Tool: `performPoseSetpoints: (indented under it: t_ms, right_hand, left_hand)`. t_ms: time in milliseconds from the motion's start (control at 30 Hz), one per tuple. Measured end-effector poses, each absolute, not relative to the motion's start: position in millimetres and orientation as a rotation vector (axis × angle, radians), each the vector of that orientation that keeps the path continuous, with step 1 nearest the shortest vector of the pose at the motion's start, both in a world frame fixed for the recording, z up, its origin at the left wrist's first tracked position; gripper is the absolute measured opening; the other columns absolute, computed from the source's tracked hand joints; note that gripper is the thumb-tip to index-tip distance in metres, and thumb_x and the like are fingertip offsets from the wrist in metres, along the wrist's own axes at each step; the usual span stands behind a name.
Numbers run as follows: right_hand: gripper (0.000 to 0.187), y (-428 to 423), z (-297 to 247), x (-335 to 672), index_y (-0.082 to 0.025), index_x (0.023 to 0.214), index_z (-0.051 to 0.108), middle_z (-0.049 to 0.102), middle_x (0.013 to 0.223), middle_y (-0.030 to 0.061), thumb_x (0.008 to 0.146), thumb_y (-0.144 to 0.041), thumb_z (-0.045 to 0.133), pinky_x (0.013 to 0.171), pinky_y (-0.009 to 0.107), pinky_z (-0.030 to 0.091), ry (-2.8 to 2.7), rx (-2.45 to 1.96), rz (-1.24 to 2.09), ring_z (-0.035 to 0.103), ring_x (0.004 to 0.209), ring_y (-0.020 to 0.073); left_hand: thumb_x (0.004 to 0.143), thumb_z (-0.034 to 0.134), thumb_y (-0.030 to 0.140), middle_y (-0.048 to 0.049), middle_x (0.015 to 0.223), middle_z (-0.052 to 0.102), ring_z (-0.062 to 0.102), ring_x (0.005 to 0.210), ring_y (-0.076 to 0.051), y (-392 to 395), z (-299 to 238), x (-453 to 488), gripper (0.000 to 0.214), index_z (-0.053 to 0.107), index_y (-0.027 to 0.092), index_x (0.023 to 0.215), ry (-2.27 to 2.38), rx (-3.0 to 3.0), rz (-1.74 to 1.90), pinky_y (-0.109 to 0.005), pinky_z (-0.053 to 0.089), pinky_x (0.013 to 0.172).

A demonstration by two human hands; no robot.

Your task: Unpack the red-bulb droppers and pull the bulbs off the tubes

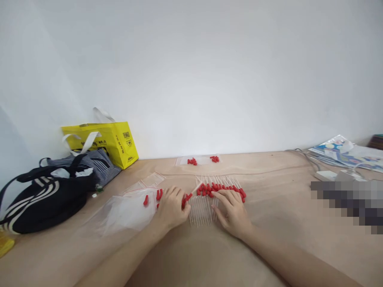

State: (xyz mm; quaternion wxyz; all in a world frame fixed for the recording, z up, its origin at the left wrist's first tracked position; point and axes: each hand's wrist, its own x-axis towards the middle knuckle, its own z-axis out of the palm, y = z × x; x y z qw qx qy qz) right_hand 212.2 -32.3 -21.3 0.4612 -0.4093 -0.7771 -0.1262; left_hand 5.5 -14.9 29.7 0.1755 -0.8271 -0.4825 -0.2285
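Thin pale sticks [201, 213] lie side by side in a row on the table in front of me. Behind them are more sticks with bulb-shaped red caps [221, 186] in a dense band. My left hand [172, 206] is closed at the left end of the row, with red caps [184, 200] between thumb and fingers. A slanted pale stick [196, 188] reaches away from these caps. My right hand [235, 215] rests over the right part of the row, thumb and forefinger apart, fingertips near the red caps. Its palm side is hidden.
Left of my left hand lie clear plastic bags [128, 213] and loose red caps [146, 200]. Another clear bag [203, 160] with red caps lies by the wall. A black bag [50, 199] and yellow bag [125, 143] stand left; papers [353, 153] and a white charger [348, 176] lie right.
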Motion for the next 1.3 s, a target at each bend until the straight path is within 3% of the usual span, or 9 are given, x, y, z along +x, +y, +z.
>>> performPoseSetpoints:
  t_ms: [167, 467, 600, 700, 867, 1133, 1300]
  right_hand:
    - [0.031, -38.0, -15.7, 206.8, -0.021, 0.111, 0.051, 0.059, 0.103, 0.0057, 0.08, -0.024, 0.048, 0.09, 0.042, 0.027, -2.055, -0.876, -0.429, 0.047, 0.103, 0.0209]
    - [0.017, -30.9, -21.9, 200.0, -0.024, 0.092, 0.059, 0.065, 0.072, -0.0014, 0.081, -0.018, 0.048, 0.097, 0.047, 0.017, -2.081, -0.815, -0.477, 0.055, 0.088, 0.0147]
    - [0.02, -31.1, -22.5, 201.5, -0.021, 0.084, 0.06, 0.062, 0.064, -0.0018, 0.082, -0.012, 0.042, 0.098, 0.048, 0.016, -2.097, -0.793, -0.532, 0.056, 0.082, 0.0144]
    - [0.024, -32.6, -22.7, 202.4, -0.018, 0.088, 0.06, 0.063, 0.067, 0.0002, 0.083, -0.009, 0.038, 0.098, 0.048, 0.017, -2.099, -0.723, -0.607, 0.055, 0.083, 0.0149]
    - [0.027, -33.3, -22.3, 201.5, -0.017, 0.101, 0.057, 0.066, 0.08, 0.0026, 0.084, -0.01, 0.037, 0.099, 0.048, 0.017, -2.109, -0.667, -0.66, 0.054, 0.09, 0.016]
    - [0.025, -34.8, -25.0, 204.5, -0.019, 0.085, 0.059, 0.061, 0.062, -0.0004, 0.082, -0.008, 0.036, 0.1, 0.05, 0.016, -2.144, -0.698, -0.666, 0.055, 0.086, 0.0154]
    - [0.024, -35.3, -25.6, 206.3, -0.017, 0.083, 0.058, 0.058, 0.056, -0.0022, 0.08, -0.007, 0.037, 0.1, 0.049, 0.014, -2.097, -0.618, -0.708, 0.056, 0.084, 0.0147]
  left_hand:
    - [0.069, 0.042, 0.016, -0.0057, 0.071, 0.059, 0.051, 0.072, -0.02, -37.6, 12.7, 4.5, 0.01, 0.053, 0.016, 0.067, -1.021, -2.401, -0.813, -0.036, 0.037, 0.07]
    - [0.076, 0.042, 0.015, -0.0039, 0.072, 0.064, 0.055, 0.072, -0.017, -41.5, 5.7, 7.6, 0.015, 0.055, 0.017, 0.07, -0.871, -2.38, -1.024, -0.035, 0.039, 0.074]
    - [0.079, 0.043, 0.019, -0.0059, 0.09, 0.066, 0.056, 0.086, -0.02, -39.5, 2.6, 11.1, 0.018, 0.058, 0.016, 0.088, -0.866, -2.418, -1.011, -0.037, 0.039, 0.08]
    - [0.083, 0.042, 0.021, -0.0061, 0.103, 0.063, 0.055, 0.096, -0.021, -35.8, 0.1, 14.3, 0.021, 0.058, 0.017, 0.097, -0.816, -2.436, -0.948, -0.039, 0.038, 0.085]
    - [0.086, 0.036, 0.016, -0.0065, 0.106, 0.062, 0.052, 0.104, -0.021, -32.4, -1.5, 14.6, 0.025, 0.055, 0.013, 0.103, -0.735, -2.425, -0.894, -0.044, 0.033, 0.091]
    - [0.084, 0.04, 0.018, -0.0018, 0.111, 0.06, 0.046, 0.111, -0.023, -33.4, -4.5, 9.5, 0.022, 0.061, 0.02, 0.078, -0.778, -2.45, -0.812, -0.052, 0.018, 0.099]
    - [0.081, 0.044, 0.017, 0.0013, 0.111, 0.06, 0.045, 0.112, -0.021, -32.8, -6.5, 4.5, 0.018, 0.06, 0.021, 0.074, -0.722, -2.448, -0.796, -0.051, 0.01, 0.102]
